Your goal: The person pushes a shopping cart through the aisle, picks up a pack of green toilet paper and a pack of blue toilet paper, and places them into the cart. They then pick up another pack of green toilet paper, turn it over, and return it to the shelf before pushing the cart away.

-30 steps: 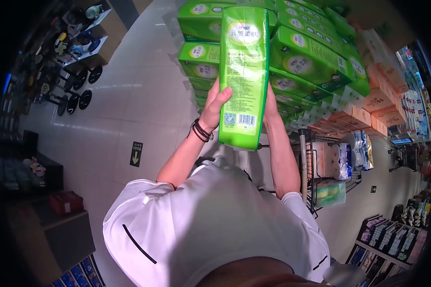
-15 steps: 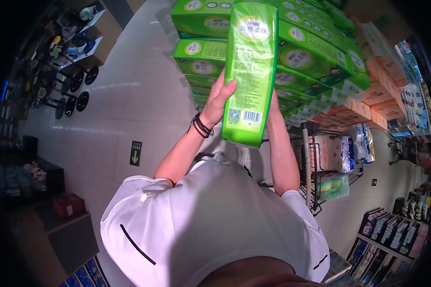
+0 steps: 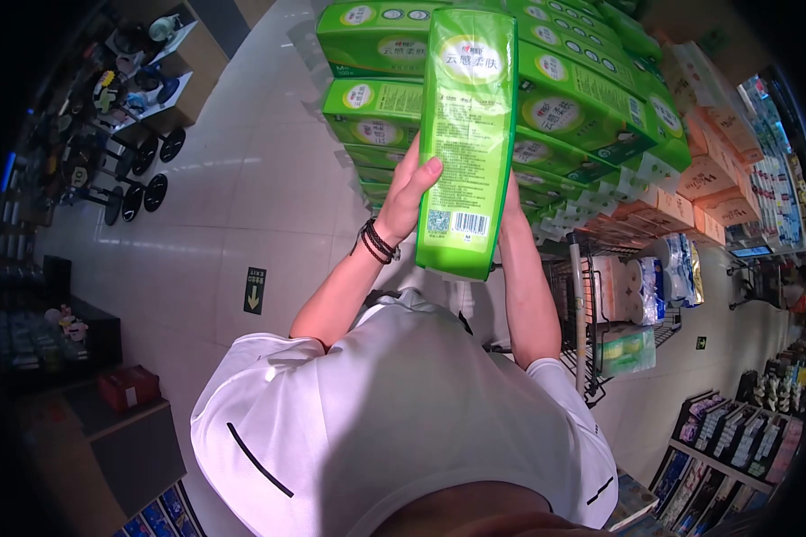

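Observation:
A tall green tissue pack [image 3: 470, 143] is held upright between my two hands, its printed side with a barcode facing me. My left hand [image 3: 409, 190] grips its left side, thumb on the front face, a dark braided bracelet at the wrist. On the right edge, my right hand [image 3: 511, 201] holds the pack, its fingers mostly hidden behind it. Behind the pack rises a stack of similar green packs [image 3: 555, 116].
A wire shopping cart [image 3: 578, 313] with tissue packs stands at my right, beside orange boxes [image 3: 712, 174]. Shelves with goods [image 3: 725, 438] are at the lower right. Pans on a display [image 3: 134, 161] and a dark cabinet [image 3: 134, 447] stand left. A floor exit sign [image 3: 254, 291] lies left.
The held pack and my hands have shifted very slightly down in view. Both hands keep their hold.

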